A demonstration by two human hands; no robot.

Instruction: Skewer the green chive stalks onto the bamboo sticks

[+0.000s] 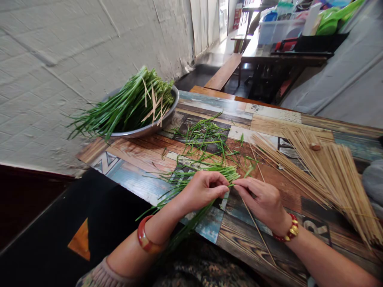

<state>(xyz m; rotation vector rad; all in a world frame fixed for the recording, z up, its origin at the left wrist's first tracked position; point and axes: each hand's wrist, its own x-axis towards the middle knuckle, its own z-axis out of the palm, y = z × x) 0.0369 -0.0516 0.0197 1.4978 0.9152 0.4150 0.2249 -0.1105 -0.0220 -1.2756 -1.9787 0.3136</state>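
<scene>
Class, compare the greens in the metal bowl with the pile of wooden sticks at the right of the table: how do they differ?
Colour: the greens are green, while the wooden sticks are pale tan.
Shape: the greens bend and droop at their tips; the wooden sticks are straight.
Place: the greens sit in the metal bowl, spilling over its rim; the wooden sticks fan out on the table.
Shared: both are piles of long, thin pieces.

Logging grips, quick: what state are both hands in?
Left hand: closed, holding chives.
Right hand: pinched closed at the chives' end; whether it holds anything else can't be told.
</scene>
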